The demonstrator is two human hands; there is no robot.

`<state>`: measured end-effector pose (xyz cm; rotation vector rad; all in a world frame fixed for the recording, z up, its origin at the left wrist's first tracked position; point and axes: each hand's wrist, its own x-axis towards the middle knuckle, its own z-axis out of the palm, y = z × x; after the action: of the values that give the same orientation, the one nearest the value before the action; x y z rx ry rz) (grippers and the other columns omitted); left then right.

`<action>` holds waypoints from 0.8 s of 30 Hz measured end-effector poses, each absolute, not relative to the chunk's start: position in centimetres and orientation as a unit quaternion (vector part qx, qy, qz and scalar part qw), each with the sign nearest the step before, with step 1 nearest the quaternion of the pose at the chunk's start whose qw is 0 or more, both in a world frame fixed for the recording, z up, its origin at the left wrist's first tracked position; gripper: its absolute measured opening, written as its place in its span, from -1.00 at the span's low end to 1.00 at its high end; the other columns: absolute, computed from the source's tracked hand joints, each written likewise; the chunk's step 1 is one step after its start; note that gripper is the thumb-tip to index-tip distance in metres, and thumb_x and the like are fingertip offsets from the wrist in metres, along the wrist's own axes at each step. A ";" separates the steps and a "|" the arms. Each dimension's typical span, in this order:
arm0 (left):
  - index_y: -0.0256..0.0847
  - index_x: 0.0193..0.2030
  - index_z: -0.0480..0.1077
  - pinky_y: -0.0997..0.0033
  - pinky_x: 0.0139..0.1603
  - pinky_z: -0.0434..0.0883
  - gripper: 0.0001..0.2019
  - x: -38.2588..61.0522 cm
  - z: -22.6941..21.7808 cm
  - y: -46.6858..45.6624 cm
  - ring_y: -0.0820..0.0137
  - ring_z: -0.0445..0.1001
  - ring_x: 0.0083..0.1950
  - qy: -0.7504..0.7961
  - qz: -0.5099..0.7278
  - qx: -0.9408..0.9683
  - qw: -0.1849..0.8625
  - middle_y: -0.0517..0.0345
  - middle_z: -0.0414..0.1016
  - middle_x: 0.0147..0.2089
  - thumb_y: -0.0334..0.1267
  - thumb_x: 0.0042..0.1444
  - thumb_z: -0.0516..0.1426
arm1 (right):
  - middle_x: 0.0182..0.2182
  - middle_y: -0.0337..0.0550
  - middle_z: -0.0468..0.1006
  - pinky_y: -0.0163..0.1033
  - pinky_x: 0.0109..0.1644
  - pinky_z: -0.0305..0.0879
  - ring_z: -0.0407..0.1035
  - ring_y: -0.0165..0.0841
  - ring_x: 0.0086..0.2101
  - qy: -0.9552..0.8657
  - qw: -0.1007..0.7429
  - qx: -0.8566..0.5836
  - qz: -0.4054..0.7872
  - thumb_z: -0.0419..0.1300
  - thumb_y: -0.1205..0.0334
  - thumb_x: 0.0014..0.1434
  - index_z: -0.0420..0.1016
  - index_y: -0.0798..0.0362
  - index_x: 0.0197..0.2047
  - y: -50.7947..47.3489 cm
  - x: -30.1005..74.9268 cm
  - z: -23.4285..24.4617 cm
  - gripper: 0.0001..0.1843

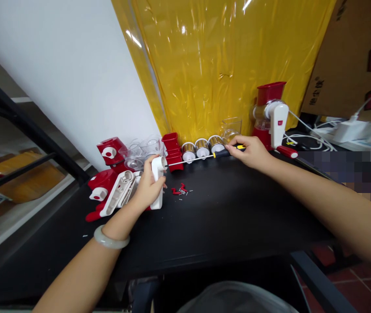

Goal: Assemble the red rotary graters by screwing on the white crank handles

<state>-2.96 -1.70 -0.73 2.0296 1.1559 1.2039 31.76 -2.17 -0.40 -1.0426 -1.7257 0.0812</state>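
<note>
My left hand [149, 184] is wrapped round a white plastic crank handle [158, 174], held upright above the table. In my right hand [249, 151] is a screwdriver [222, 153] with a black and yellow grip. Its long shaft points left, and the tip meets the round end of the white handle. On the table just right of the handle lie small red plastic pieces [182, 187] and several loose screws [181, 199]. More white handle parts [118, 191] with red grips rest to the left of my left hand.
Red housings [102, 180], clear plastic parts [141, 152], red hoppers [172, 150] and metal grater drums [202, 147] line the back of the black table [237, 208]. An assembled rotary grater [270, 117] stands at right, near white cables and a power strip [351, 130].
</note>
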 end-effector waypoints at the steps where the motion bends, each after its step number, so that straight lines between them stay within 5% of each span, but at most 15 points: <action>1: -0.07 0.33 0.02 0.43 -0.43 0.47 -0.27 -3.0 -0.7 -1.7 0.51 0.43 -0.45 0.425 0.443 0.745 0.260 0.18 0.37 -0.14 -0.46 0.00 0.12 | -0.50 -0.17 0.53 -0.23 -0.31 0.22 0.38 -0.34 -0.44 -0.725 0.533 -0.435 0.034 0.23 0.05 0.18 0.50 0.04 -0.43 -2.2 31.8 -0.4 -0.74; 24: -0.08 0.32 0.02 0.39 -0.48 0.45 -0.28 -2.7 0.5 -2.3 0.46 0.42 -0.52 0.467 0.402 0.708 0.347 0.23 0.40 -0.21 -0.39 -0.02 0.12 | -0.48 -0.13 0.57 -0.21 -0.32 0.24 0.39 -0.32 -0.45 -0.732 0.528 -0.430 0.015 0.24 0.02 0.15 0.51 0.03 -0.42 -2.8 31.6 0.2 -0.73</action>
<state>-2.72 -2.33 0.49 1.8356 1.2105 1.0416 31.57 -2.79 0.25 -1.0271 -1.7485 0.0362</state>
